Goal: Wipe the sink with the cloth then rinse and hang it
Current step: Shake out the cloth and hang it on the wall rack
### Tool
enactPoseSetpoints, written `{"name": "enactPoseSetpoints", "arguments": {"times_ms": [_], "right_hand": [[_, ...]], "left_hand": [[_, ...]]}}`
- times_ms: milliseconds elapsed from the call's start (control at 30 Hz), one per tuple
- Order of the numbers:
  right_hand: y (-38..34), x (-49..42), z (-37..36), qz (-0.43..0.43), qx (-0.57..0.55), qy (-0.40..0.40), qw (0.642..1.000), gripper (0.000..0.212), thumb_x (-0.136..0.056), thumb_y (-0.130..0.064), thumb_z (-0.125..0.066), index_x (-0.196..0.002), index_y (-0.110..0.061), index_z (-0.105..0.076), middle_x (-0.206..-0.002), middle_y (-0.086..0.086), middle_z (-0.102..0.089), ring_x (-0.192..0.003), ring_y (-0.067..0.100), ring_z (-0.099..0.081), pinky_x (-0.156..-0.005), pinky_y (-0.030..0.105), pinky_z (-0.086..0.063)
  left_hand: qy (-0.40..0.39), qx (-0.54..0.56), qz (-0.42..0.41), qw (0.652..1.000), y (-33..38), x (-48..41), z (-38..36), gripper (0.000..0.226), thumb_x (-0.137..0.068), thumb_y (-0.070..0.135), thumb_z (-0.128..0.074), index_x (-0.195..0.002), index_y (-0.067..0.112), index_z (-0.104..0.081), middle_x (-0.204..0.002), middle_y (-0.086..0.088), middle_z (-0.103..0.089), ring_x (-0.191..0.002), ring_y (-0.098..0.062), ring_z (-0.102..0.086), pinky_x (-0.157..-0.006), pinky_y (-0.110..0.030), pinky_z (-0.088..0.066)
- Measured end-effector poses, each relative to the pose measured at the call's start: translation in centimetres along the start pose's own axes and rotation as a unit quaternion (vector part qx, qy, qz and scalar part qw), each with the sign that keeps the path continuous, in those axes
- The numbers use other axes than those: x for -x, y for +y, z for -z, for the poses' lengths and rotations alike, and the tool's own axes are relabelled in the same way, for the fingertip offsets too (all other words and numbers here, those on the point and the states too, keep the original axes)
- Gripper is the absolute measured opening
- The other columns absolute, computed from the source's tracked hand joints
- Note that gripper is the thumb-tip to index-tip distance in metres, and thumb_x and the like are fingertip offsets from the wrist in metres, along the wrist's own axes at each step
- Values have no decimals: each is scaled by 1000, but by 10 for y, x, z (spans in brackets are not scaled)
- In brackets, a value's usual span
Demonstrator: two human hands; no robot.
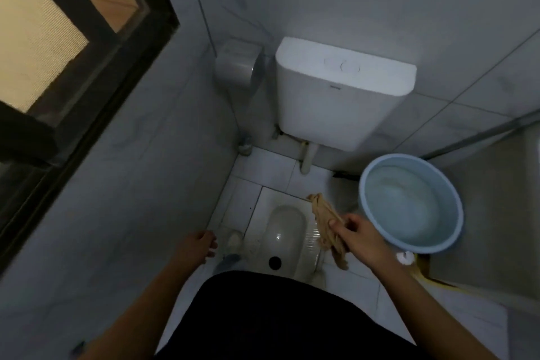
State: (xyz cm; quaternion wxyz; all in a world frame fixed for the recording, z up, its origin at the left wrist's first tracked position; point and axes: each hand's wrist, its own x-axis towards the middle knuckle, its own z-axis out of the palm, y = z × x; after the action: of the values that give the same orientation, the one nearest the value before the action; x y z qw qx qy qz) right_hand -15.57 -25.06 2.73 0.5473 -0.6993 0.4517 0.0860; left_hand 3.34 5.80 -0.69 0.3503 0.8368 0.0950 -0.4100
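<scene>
My right hand (pixel 358 232) grips a crumpled tan cloth (pixel 324 219) around its middle; both cloth ends stick out, one up toward the wall, one hanging down. It hovers above the right side of a white squat toilet pan (pixel 285 231) set in the floor. My left hand (pixel 200 244) hangs free to the left of the pan, fingers loosely curled and holding nothing. No sink shows in this view.
A light blue bucket (pixel 455 213) holding water stands on the floor just right of my right hand. A white cistern (pixel 336 93) hangs on the back wall, with a grey paper holder (pixel 236 66) to its left. A dark-framed window (pixel 87 52) fills the left wall.
</scene>
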Motion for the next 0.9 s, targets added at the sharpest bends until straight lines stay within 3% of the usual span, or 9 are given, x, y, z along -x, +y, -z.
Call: {"name": "enactPoseSetpoints", "arguments": {"times_ms": [167, 367, 467, 533, 633, 700, 800, 900], "right_hand": [[-33, 9, -33, -44, -82, 76, 993, 20, -96, -29, -63, -87, -12, -64, -74, 7, -69, -60, 15, -65, -54, 23, -53], [-94, 22, -53, -18, -184, 81, 979, 23, -100, -28, -58, -96, -8, -69, -83, 12, -71, -69, 18, -66, -70, 37, -57], [-132, 21, -37, 36, -183, 98, 978, 23, -101, -26, -56, -105, -8, -70, -90, 14, -75, -75, 26, -71, -77, 43, -59], [-157, 18, -20, 81, -178, 112, 974, 24, -102, -26, -54, -109, -8, -69, -95, 17, -76, -86, 35, -73, -82, 47, -59], [-195, 18, 17, 151, -153, 139, 967, 24, -102, -23, -54, -112, -9, -69, -98, 18, -76, -91, 38, -73, -84, 50, -60], [-221, 22, 43, 198, -123, 148, 961, 22, -101, -23, -55, -114, -11, -68, -99, 16, -76, -90, 34, -72, -79, 43, -60], [-264, 32, 79, 252, -100, 152, 950, 20, -99, -19, -59, -117, -13, -63, -101, 15, -74, -88, 28, -73, -71, 32, -59], [-303, 42, 113, 308, -77, 160, 935, 19, -98, -14, -61, -116, -10, -62, -105, 19, -71, -88, 29, -72, -68, 31, -60]], "left_hand": [[-89, -72, -93, 989, 84, -43, 19, 23, -99, 18, -52, -87, 9, -70, -87, -8, -73, -70, -16, -66, -60, -23, -50], [-210, -63, -215, 952, 176, -27, 0, 15, -92, 20, -60, -83, 19, -72, -82, 3, -75, -69, -10, -70, -63, -25, -50], [-263, -54, -289, 919, 220, 3, -13, 14, -95, 32, -61, -94, 25, -73, -92, 6, -77, -80, -7, -73, -68, -23, -55], [-267, -29, -327, 906, 248, 20, -17, 16, -93, 37, -64, -99, 25, -73, -95, 4, -76, -87, -11, -72, -71, -28, -58], [-250, 26, -378, 891, 295, 43, -14, 20, -87, 32, -75, -101, 19, -72, -98, -1, -75, -91, -12, -71, -70, -23, -57], [-235, 52, -409, 880, 328, 59, -9, 21, -85, 26, -77, -103, 16, -70, -98, -2, -75, -93, -14, -72, -77, -21, -58], [-214, 93, -449, 862, 378, 90, -1, 19, -86, 23, -76, -104, 22, -69, -100, -2, -74, -95, -12, -71, -74, -16, -55], [-184, 119, -494, 841, 421, 120, 12, 12, -86, 19, -76, -97, 19, -71, -93, -1, -75, -87, -12, -70, -72, -15, -54]]}}
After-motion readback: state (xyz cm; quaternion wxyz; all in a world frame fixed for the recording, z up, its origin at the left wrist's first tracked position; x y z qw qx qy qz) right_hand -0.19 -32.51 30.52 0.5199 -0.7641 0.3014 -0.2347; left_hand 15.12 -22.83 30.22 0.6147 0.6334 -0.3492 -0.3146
